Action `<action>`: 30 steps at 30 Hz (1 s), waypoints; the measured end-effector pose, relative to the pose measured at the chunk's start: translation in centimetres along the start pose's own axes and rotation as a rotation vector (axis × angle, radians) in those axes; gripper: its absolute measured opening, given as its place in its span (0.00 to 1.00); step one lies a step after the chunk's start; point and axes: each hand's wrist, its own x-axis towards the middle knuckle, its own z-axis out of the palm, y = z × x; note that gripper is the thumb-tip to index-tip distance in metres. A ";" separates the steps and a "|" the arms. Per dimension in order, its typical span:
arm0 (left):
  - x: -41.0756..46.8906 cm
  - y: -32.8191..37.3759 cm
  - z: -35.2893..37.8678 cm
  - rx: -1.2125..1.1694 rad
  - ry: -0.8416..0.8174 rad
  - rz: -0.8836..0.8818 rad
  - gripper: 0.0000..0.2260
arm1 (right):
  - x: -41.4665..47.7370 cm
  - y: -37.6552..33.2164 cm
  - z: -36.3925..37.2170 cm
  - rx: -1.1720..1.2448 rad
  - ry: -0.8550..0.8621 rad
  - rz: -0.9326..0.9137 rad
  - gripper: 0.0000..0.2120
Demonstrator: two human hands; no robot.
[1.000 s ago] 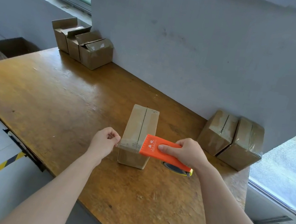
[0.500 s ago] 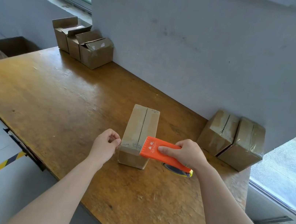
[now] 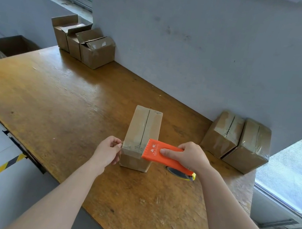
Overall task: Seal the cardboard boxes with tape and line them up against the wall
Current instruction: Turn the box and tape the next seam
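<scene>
Left hand (image 3: 108,150) pinches the clear tape (image 3: 131,146) at the near left edge of the brown cardboard box (image 3: 144,125). Right hand (image 3: 189,156) is wrapped around the orange plastic tape dispenser (image 3: 157,151), with its toothed edge on the box top. The box stands mid wooden table (image 3: 59,104), flaps closed and tape across its near end. Beyond on the right, two taped cardboard boxes (image 3: 236,141) stand side by side against the wall.

The right hand (image 3: 191,156) and orange dispenser (image 3: 153,153) hide most of the tape roll (image 3: 175,172) beneath.

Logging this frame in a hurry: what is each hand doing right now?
Left hand: pinches the tape at the cardboard box edge.
Right hand: grips the orange tape dispenser.
</scene>
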 end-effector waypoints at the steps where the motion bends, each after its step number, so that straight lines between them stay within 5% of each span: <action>1: 0.1 0.0 0.1 0.001 0.001 -0.010 0.05 | 0.1 0.0 0.0 -0.002 -0.004 0.004 0.33; 6: 0.1 0.1 -0.4 0.284 0.033 -0.008 0.09 | 0.2 0.0 0.1 -0.010 -0.014 0.008 0.34; 10: -1.2 -0.1 -0.1 0.330 0.248 0.271 0.10 | 0.2 -0.1 0.1 -0.003 -0.014 0.018 0.32; 20: -2.3 -1.9 0.5 0.327 0.143 0.379 0.18 | 0.3 -0.1 0.2 -0.003 -0.028 0.026 0.34; 27: -1.3 -2.1 -0.2 0.267 0.159 0.373 0.01 | 0.0 0.0 0.1 0.011 -0.036 0.015 0.32; 30: -0.7 -1.5 -1.1 0.318 0.075 0.385 0.03 | 0.2 0.0 0.1 0.015 -0.041 0.018 0.32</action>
